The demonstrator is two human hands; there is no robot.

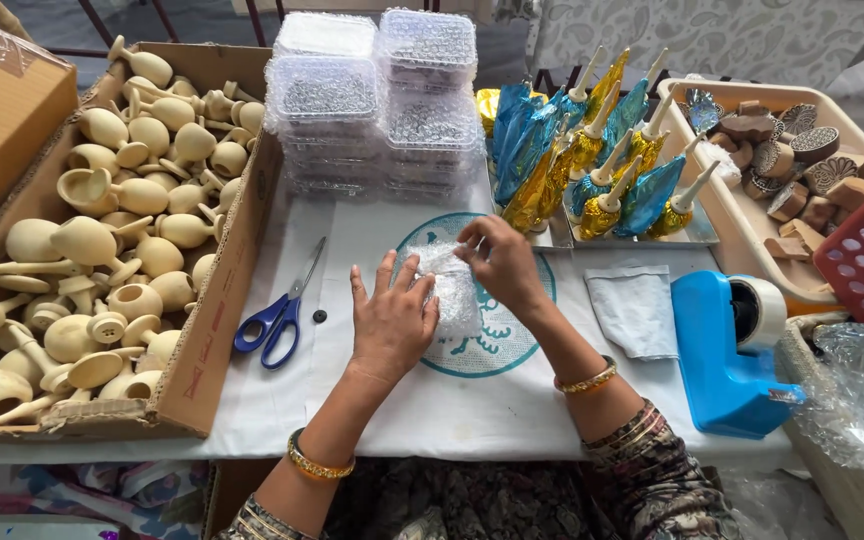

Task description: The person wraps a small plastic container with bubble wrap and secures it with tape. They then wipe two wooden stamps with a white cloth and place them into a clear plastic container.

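Two hands (pixel 392 320) (pixel 500 262) on plastic packet (pixel 452 290)

Clear lidded plastic boxes (pixel 377 100) stacked at counter's far middle. Open brown cardboard carton (pixel 214 330) at left. Small clear bubble-wrap packet (pixel 452 290) under both hands, centre.

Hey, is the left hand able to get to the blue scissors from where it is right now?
Probably yes. The left hand lies flat on the bubble-wrapped bundle, and the blue scissors lie just to its left on the white cloth with nothing between them. It would have to let go of the bundle first.
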